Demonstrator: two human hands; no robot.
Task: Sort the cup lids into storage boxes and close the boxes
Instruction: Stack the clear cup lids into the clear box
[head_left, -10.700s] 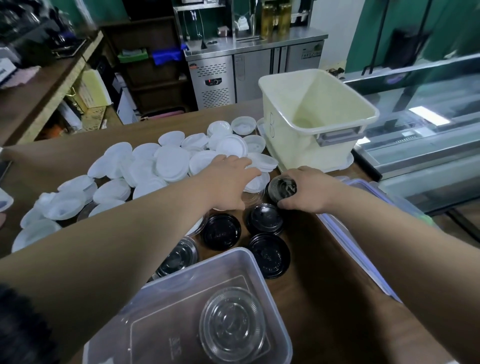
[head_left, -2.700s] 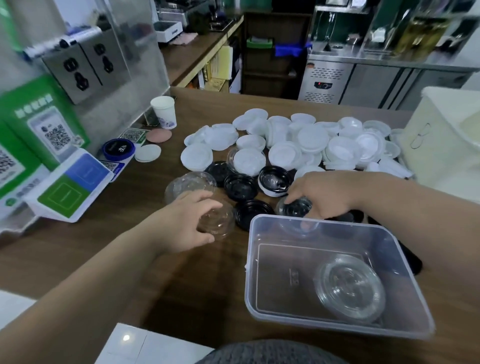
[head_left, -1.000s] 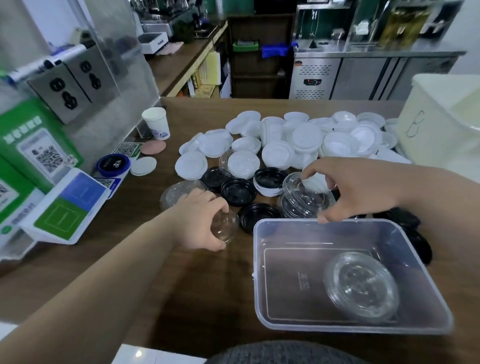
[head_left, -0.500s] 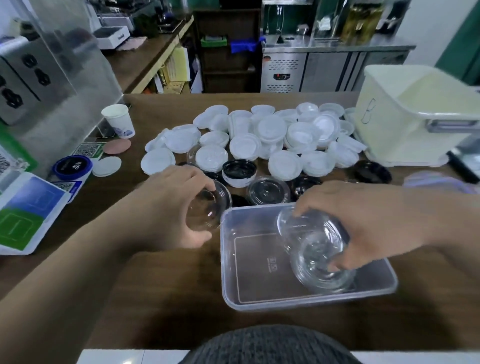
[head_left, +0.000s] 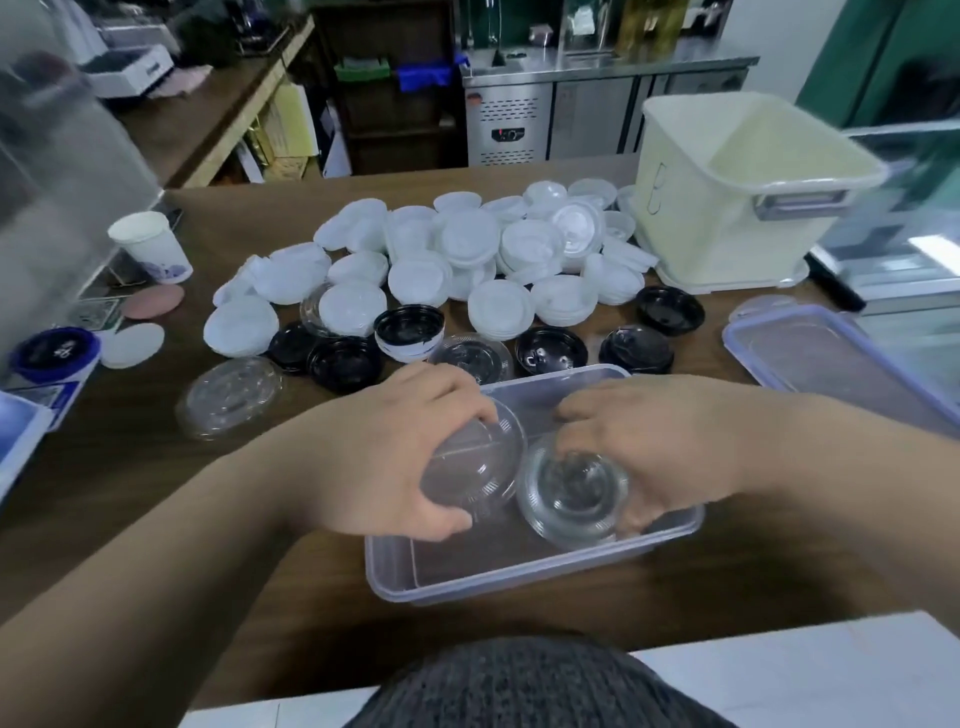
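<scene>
A clear plastic storage box sits on the wooden counter in front of me. My left hand grips a clear dome lid over the box's left half. My right hand holds a stack of clear lids down inside the box's right half. Behind the box lie several black lids, more clear lids and a big heap of white lids. The box's own clear cover lies to the right.
A tall cream bin stands open at the back right. A paper cup, a blue-rimmed disc and printed cards sit at the left. A glass display case borders the right edge.
My right hand has lowered its stack of clear lids into the box. My left hand has carried its dome lid from beside the box to over it.
</scene>
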